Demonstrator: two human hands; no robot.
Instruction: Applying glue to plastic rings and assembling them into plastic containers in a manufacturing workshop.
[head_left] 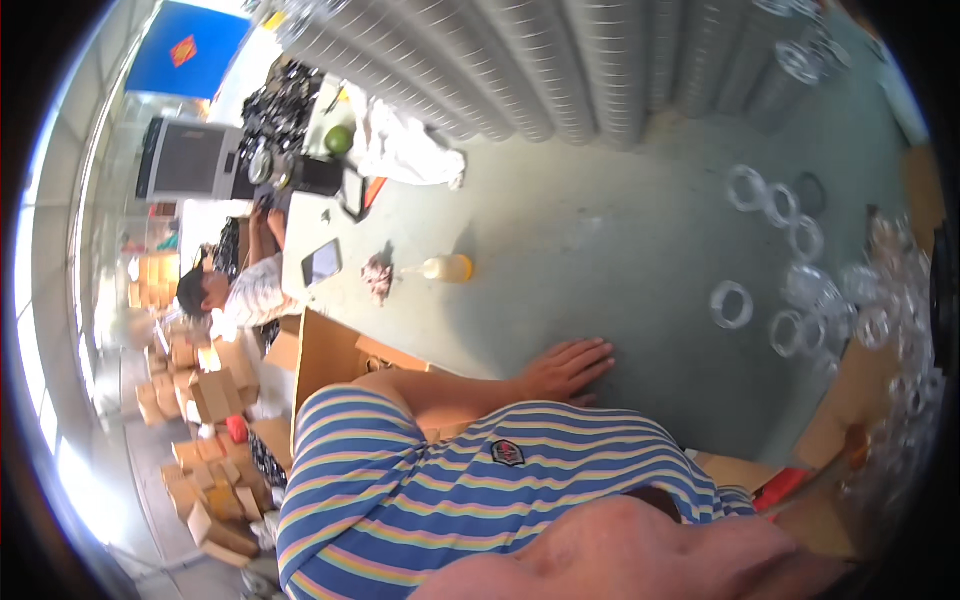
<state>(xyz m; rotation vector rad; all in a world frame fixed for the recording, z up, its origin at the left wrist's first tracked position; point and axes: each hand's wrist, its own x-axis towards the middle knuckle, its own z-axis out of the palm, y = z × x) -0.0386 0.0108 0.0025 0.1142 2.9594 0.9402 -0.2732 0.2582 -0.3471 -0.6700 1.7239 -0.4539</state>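
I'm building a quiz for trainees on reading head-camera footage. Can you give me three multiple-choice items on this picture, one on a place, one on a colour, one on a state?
1. Where does the left hand rest?
A. Flat on the grey table
B. On the phone
C. Inside a cardboard box

2. What colour is the liquid in the small bottle?
A. Blue
B. Yellowish
C. Black

3. How does the small bottle stand?
A. Upright with its cap off
B. Lying on its side
C. Held in a hand

Answers:
1 A, the fingers are spread, palm down, on the bare tabletop.
2 B, it shows pale yellow against the grey surface.
3 B, its length lies along the table, touched by no hand.
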